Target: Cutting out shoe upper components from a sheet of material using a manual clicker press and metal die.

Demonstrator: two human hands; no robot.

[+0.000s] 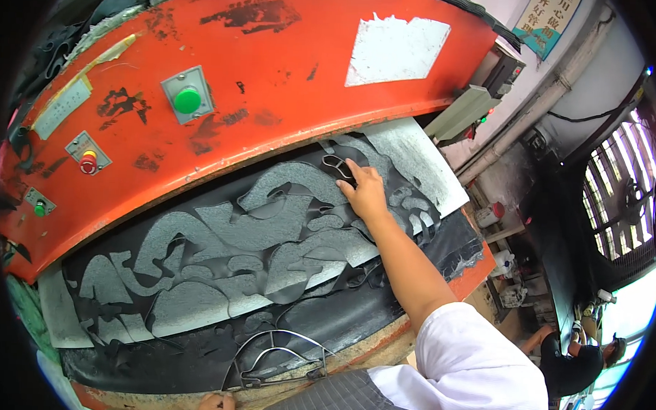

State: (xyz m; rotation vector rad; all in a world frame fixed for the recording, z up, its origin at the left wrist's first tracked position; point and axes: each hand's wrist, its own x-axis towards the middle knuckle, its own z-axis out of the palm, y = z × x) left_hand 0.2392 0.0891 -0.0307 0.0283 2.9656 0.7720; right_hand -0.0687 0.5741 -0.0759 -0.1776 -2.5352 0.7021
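The right hand (367, 194) pinched a small, curved, silver metal loop (338, 166) by its lower-right end, long axis slanting up-left; the left hand (216, 405), grip unclear, lay well apart.

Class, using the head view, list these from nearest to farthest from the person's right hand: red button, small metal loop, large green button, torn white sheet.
From the right hand:
1. Small metal loop: right at the hand.
2. Torn white sheet: above.
3. Large green button: upper left.
4. Red button: far left.
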